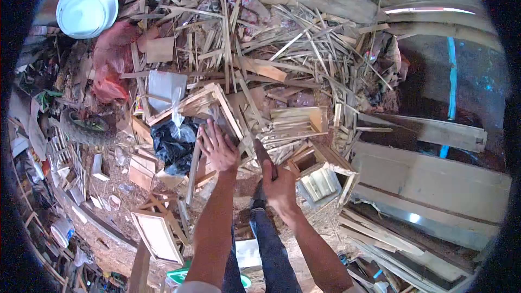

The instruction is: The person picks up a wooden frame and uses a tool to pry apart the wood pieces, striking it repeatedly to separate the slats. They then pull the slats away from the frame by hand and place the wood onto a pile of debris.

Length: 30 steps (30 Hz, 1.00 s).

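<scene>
My left hand (218, 149) is open, fingers spread, at the near side of a wooden box frame (221, 97). Beside its fingertips sits a black plastic bag (175, 144) with a clear plastic piece (177, 114) over it. My right hand (280, 189) is wrapped around a long, dark, narrow tool (261, 152) that points away from me; its exact kind I cannot tell. Just right of that hand lies another wooden box (320, 160), with pale slats inside. A bundle of thin wooden strips (293, 122) rests beyond the tool.
A large heap of wood offcuts (309, 40) spreads across the far side. At the far left stands a white bucket (87, 8), with red plastic sheeting (111, 70) below it. Wide boards (429, 179) lie to the right. A framed white panel (158, 236) leans near my left arm.
</scene>
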Motion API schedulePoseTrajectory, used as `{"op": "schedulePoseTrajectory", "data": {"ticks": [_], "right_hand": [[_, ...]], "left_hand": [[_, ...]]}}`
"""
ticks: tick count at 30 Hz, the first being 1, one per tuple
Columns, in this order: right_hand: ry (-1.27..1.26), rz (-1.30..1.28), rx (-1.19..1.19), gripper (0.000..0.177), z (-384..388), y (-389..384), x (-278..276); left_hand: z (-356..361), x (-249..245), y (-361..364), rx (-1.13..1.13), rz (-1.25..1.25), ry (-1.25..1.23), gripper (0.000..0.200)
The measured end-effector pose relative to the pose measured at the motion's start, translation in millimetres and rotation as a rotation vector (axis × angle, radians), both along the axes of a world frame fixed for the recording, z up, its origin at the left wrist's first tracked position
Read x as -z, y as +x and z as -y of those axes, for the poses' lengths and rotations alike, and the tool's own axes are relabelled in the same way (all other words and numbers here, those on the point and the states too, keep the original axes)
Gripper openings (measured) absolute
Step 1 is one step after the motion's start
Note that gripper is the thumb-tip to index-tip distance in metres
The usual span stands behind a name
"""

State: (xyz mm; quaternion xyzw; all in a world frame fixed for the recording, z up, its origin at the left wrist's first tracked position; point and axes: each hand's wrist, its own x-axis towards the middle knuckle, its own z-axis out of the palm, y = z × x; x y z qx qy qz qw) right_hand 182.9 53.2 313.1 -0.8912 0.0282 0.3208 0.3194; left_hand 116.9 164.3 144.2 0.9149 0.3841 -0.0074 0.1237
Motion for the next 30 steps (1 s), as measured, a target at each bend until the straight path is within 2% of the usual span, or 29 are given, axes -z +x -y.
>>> {"op": "schedulePoseTrajectory", "data": {"ticks": [5, 7, 9, 11, 12, 13, 16, 17, 18, 19, 21, 23, 26, 30], "right_hand": [[-0.015, 0.014, 0.012, 0.044, -5, -11, -2], [0.012, 0.042, 0.041, 0.04, 12, -37, 12], [0.037, 0.077, 0.086, 0.037, 36, -69, 40], [0.329, 0.308, 0.11, 0.025, 67, -105, 89], [0.221, 0.313, -0.023, 0.023, 90, -125, 121], [0.233, 0.307, -0.02, 0.023, 97, -135, 140], [0.459, 0.264, -0.05, 0.023, 95, -142, 177], [0.502, 0.325, -0.004, 0.022, 99, -149, 181], [0.464, 0.33, 0.029, 0.023, 90, -145, 158], [0.421, 0.346, 0.054, 0.033, 85, -140, 134], [0.246, 0.237, 0.054, 0.033, 87, -136, 81], [0.242, 0.16, 0.026, 0.03, 88, -119, 38], [0.103, -0.106, 0.055, 0.033, 69, -87, -18], [0.037, -0.054, 0.069, 0.044, 48, -86, -76]], "left_hand": [[0, 8, -2, -0.022, -0.032, -0.013, 0.053], [3, 6, -1, -0.03, 0.029, -0.025, 0.053], [4, 5, -2, -0.023, 0.073, 0.008, 0.052], [4, 6, -4, -0.006, 0.066, 0.011, 0.052], [4, 4, -3, -0.015, 0.064, -0.004, 0.052], [4, 5, -3, -0.013, 0.074, 0.0, 0.052], [3, 8, -3, -0.018, 0.036, -0.008, 0.052], [3, 10, -5, -0.01, 0.04, -0.009, 0.053], [2, 11, -8, -0.004, 0.051, 0.009, 0.053], [3, 12, -5, -0.001, 0.074, 0.021, 0.053], [4, 7, -3, -0.007, 0.084, 0.026, 0.05], [5, 9, -5, -0.003, 0.071, 0.037, 0.05], [5, 9, -4, -0.008, 0.092, 0.034, 0.05], [4, 4, -4, -0.012, 0.093, 0.014, 0.05]]}}
